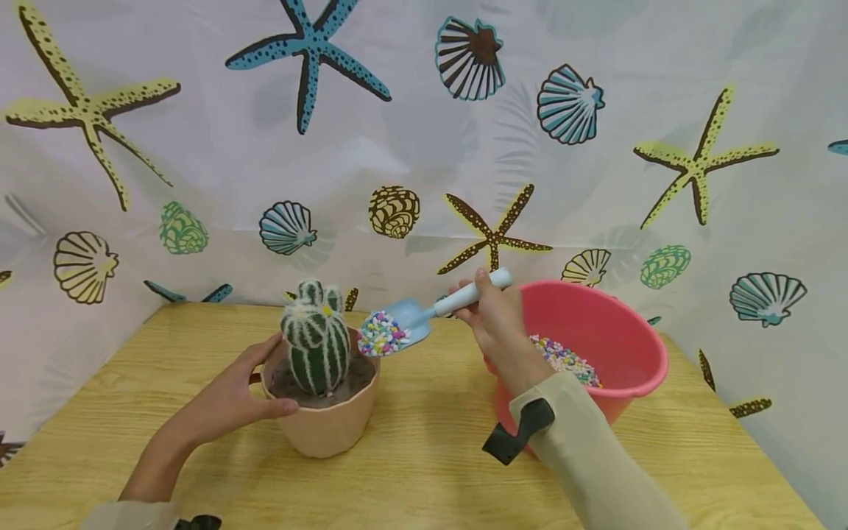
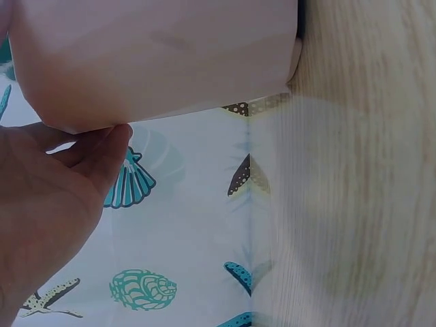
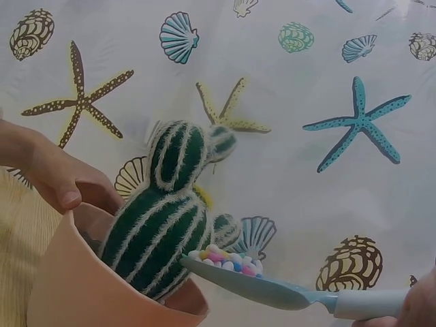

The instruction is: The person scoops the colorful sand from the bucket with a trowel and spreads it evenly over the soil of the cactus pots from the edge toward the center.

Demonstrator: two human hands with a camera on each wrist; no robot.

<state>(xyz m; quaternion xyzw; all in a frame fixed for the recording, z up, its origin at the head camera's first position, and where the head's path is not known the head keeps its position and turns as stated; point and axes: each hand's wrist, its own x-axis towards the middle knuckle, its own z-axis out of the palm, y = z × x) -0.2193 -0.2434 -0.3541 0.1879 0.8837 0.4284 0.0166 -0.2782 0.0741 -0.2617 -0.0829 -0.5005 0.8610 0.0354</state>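
Observation:
A green cactus (image 1: 320, 357) with white fuzzy ribs stands in dark soil inside a peach flower pot (image 1: 329, 430). My left hand (image 1: 228, 401) holds the pot at its left side, thumb at the near rim and fingers round the far side. In my right hand (image 1: 497, 324) is the pale handle of a small blue trowel (image 1: 414, 318). Its blade carries a heap of colourful pebbles (image 1: 383, 335), and the tip overlaps the pot's right rim in the head view. The right wrist view shows the loaded blade (image 3: 252, 286) close beside the cactus (image 3: 160, 238).
Right of the pot, a pink bucket (image 1: 596, 331) holds more colourful pebbles (image 1: 563, 359); my right forearm crosses in front of it. Both containers are on a light wood table (image 1: 424, 456). Behind hangs a white sheet (image 1: 411, 147) printed with shells and starfish.

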